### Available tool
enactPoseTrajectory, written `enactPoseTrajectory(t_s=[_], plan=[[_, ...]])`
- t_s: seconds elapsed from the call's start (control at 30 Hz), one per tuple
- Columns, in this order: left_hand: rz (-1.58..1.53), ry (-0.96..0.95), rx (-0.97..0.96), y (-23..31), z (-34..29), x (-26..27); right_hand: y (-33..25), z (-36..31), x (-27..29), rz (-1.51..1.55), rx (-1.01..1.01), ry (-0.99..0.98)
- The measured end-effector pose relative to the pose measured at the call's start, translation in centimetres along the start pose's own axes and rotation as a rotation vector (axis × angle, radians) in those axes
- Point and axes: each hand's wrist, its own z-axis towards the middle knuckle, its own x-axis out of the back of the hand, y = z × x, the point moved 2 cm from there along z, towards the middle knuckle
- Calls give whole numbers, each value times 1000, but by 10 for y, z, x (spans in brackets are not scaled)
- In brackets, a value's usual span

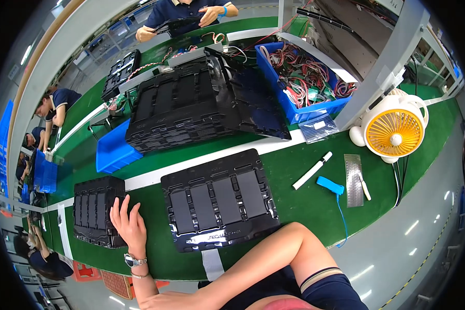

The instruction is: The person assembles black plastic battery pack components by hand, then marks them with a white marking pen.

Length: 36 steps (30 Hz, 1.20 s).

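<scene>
My left hand (129, 223), with a metal watch on its wrist, is raised at the right side of a small stack of black plastic trays (93, 211). Its fingers are stretched and apart, with nothing in them; whether they touch the stack I cannot tell. My right forearm (248, 268) crosses low in front of me towards my left forearm. The right hand's fingers are hidden at the lower edge. Between my arms and the white line lies a black tray (219, 200) with several rectangular panels, flat on the green table.
Behind stands a large stack of black trays (175, 103) beside an empty blue bin (118, 147). A blue crate (305, 77) holds tangled wires. To the right are a white marker (312, 170), a blue strap (329, 185) and an orange-white fan (395, 132). A co-worker opposite holds a black part.
</scene>
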Motion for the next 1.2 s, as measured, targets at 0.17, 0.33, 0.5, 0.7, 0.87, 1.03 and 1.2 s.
enactPoseTrajectory(t_s=[0.17,0.33,0.5,0.7,0.87,1.03,1.2], plan=[[-56,-18,-12,1,1,-5,-2,8,11,106,-98,-77],[-58,-39,-15,4,4,-4,-1,5,8,148,-179,-153],[-95,-48,-10,4,4,-4,1,4,6,175,-205,-191],[-107,-55,-13,3,3,-6,0,5,10,66,-174,-259],[-122,-77,-7,1,3,-8,19,10,-10,218,-130,-302],[-186,-90,16,2,5,-10,18,11,-14,515,-97,-181],[-180,-100,-3,2,5,-8,0,8,-7,687,-124,-196]])
